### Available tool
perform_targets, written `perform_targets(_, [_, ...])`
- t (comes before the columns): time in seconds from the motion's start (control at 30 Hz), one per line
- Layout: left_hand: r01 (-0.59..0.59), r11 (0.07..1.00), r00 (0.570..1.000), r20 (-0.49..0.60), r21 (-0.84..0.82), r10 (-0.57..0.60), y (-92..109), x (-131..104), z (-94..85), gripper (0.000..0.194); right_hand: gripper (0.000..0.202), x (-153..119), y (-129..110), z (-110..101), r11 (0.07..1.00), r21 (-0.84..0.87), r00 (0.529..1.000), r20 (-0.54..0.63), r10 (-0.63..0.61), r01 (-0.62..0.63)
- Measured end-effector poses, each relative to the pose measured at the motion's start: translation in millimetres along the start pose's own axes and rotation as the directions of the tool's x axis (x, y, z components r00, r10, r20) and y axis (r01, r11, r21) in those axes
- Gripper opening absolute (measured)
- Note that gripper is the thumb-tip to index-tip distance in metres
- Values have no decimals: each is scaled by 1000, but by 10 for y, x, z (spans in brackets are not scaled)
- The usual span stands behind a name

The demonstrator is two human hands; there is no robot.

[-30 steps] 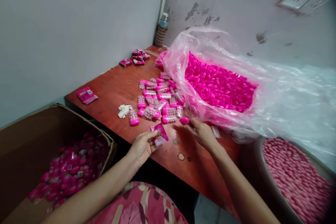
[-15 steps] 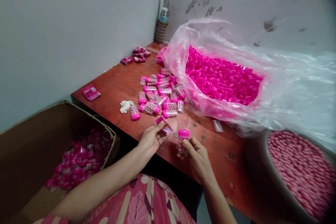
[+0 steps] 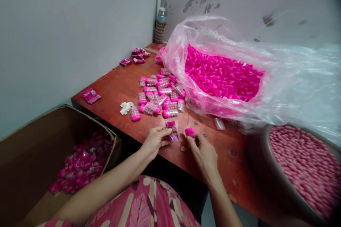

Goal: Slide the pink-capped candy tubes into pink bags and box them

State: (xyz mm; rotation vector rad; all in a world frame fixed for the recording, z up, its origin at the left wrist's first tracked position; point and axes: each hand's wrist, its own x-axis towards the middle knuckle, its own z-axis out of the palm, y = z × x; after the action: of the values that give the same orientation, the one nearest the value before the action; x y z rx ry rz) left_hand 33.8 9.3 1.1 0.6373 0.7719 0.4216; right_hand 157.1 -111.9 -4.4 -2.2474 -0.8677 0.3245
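Near the table's front edge, my left hand (image 3: pixel 155 142) pinches a small printed pink wrapper (image 3: pixel 172 131) between thumb and fingers. My right hand (image 3: pixel 203 150) grips a small container with a pink cap (image 3: pixel 190 132) just right of the wrapper, not touching it; most of its body is hidden by my fingers. Beyond my hands, several clear containers of pink balls (image 3: pixel 169 113) with pink caps lie in a loose pile on the red-brown table (image 3: pixel 114 85). One more capped container (image 3: pixel 135 113) lies beside a crumpled white scrap (image 3: pixel 125 108).
Pink caps (image 3: pixel 223 76) fill an open plastic bag (image 3: pixel 176 49). A tub of pink balls (image 3: pixel 301 163) stands right, a cardboard box (image 3: pixel 32 124) with pink packets (image 3: pixel 82 159) left. More packets (image 3: pixel 91 95), a clear piece (image 3: pixel 219 123) and a bottle (image 3: pixel 161 15) are on the table.
The wrapper in my left hand has turned more upright. My right hand has tilted its container, so mainly the pink cap shows. The view has shifted slightly.
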Motion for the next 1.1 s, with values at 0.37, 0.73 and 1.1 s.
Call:
perform_targets(0.37, [-3, 969, 972, 228, 248, -55, 9, -71, 85, 23, 35, 130, -356, 106, 663, 725, 962, 272, -24, -188])
perform_targets(0.73, [-192, 874, 952, 301, 447, 55, 81, -95, -117, 23, 30, 206, -266, 241, 477, 820, 944, 325, 65, -315])
perform_targets(1.1, [80, 997, 997, -14, 10, -80, -36, 26, -68, 12, 36, 115, -37, -120, 996, 81, 993, -120, -12, 22])
